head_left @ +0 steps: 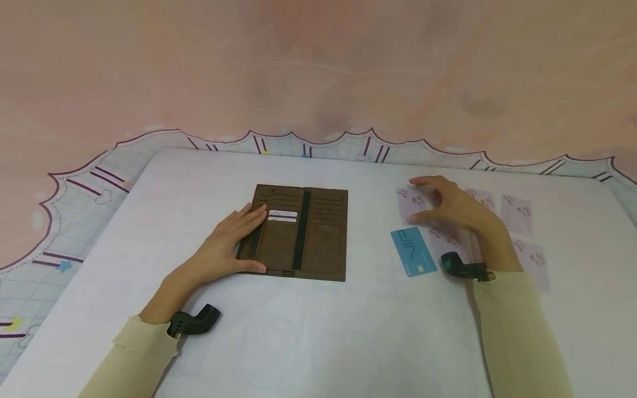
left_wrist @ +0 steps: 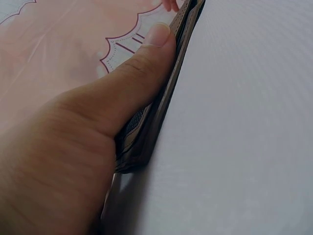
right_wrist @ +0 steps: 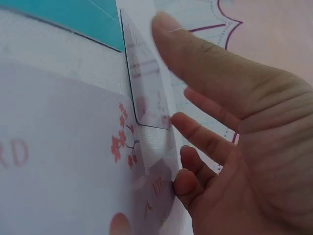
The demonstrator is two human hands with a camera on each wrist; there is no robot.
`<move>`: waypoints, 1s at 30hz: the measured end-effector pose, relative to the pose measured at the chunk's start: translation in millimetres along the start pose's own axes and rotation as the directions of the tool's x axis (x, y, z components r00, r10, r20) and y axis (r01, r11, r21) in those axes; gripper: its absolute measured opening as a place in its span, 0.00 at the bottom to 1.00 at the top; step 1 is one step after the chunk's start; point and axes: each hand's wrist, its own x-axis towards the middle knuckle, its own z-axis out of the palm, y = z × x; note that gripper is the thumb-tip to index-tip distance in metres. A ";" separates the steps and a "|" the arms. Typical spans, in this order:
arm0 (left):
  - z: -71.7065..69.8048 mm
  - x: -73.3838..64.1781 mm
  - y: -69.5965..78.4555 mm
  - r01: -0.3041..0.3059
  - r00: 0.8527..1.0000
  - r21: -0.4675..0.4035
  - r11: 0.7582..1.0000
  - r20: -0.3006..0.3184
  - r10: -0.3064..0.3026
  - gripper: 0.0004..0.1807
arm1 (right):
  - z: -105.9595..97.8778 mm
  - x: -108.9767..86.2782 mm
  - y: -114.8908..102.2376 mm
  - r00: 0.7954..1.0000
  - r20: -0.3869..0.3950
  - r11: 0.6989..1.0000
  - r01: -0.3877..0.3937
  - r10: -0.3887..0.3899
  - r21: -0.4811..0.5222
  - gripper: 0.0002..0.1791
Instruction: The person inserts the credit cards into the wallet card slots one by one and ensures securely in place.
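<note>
The brown wallet [head_left: 325, 249] lies open left of the cards and is steadied by the left hand [head_left: 214, 249], its fingers laid nearly straight on the left edge. Nothing is gripped by the right hand [head_left: 450, 204], whose thumb and fingers are spread over the floral cards [head_left: 516, 214], beside the blue card [head_left: 413, 252]. A card pick-up seems in hand (two pale cards [head_left: 282, 216] are already slotted); a pinch at one card's edge is probably called for.
</note>
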 end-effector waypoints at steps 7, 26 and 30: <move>0.3 0.4 0.0 -0.003 1.000 0.000 1.000 0.002 0.003 0.58 | 0.0 -1.9 0.2 0.998 0.028 0.999 0.050 -0.049 -0.016 0.47; -0.6 -1.4 0.0 0.003 1.000 -0.008 1.000 0.002 -0.003 0.57 | 3.1 1.7 -10.1 0.997 -0.026 0.992 0.072 -0.075 -0.101 0.50; -0.7 -0.3 0.7 0.004 1.000 -0.009 1.000 0.007 -0.004 0.57 | 3.9 1.5 -12.3 0.997 -0.042 0.994 0.055 -0.059 -0.090 0.48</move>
